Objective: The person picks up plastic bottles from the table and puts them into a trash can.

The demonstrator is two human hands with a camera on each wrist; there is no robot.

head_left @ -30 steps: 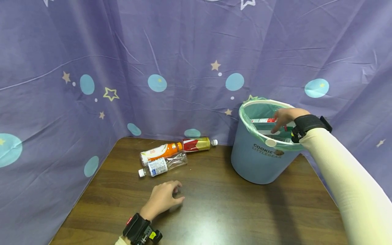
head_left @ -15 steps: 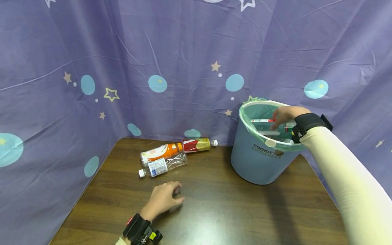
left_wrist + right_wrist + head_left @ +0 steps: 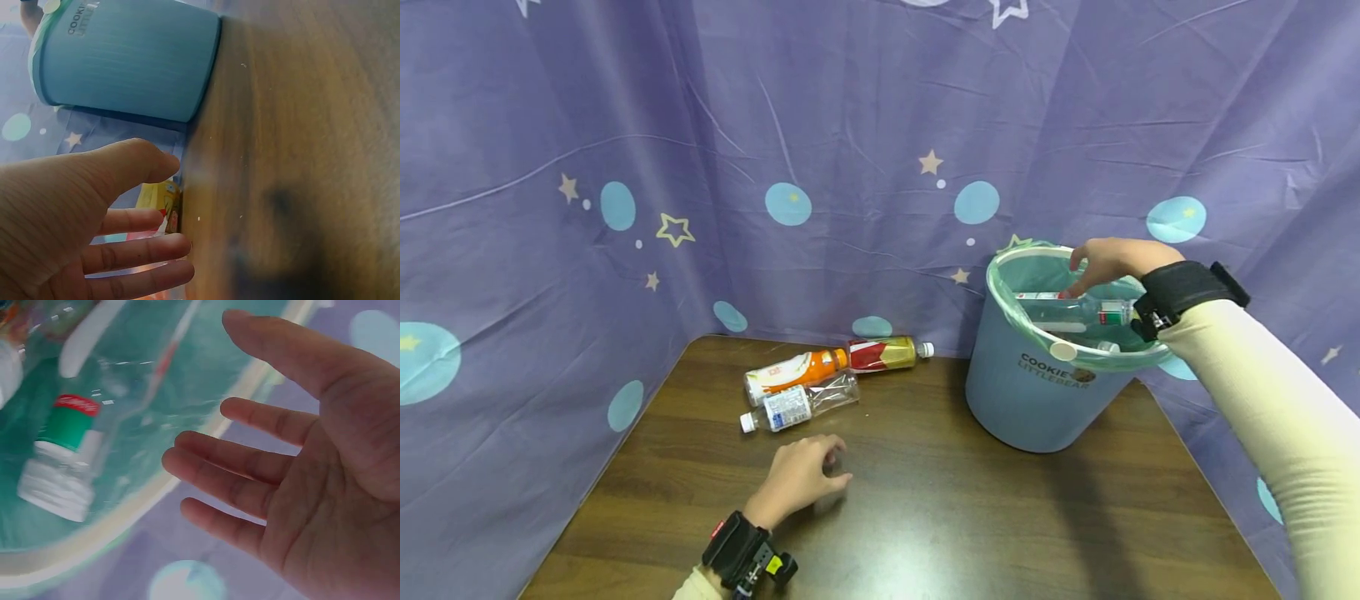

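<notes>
Right hand point(image 3: 1108, 260): it is above the far rim of the bin, the fingers are spread and relaxed, and it holds nothing. In the right wrist view the palm point(image 3: 325, 469) is open, with the bin's rim just beside the fingertips.
Left hand point(image 3: 801, 477): it rests on the table, the fingers are loosely curled, and there is nothing in them. In the left wrist view the fingers point(image 3: 134, 250) are straight and apart.
Bin point(image 3: 1033, 400): blue, lined with a green bag, standing upright on the right side of the table, near the curtain.
Clear bottle point(image 3: 1075, 310): it lies inside the bin, under the right hand and apart from it; its white cap point(image 3: 53, 487) shows in the right wrist view.
Orange bottle point(image 3: 793, 372): lying on the table, near the back.
Red and yellow bottle point(image 3: 887, 352): lying just beside the orange one, by the curtain.
Crushed clear bottle point(image 3: 797, 404): lying in front of the orange bottle, nearest to the left hand but not touching it.
Table point(image 3: 940, 517): dark wood.
Curtain point(image 3: 820, 150): purple, with stars and dots.
</notes>
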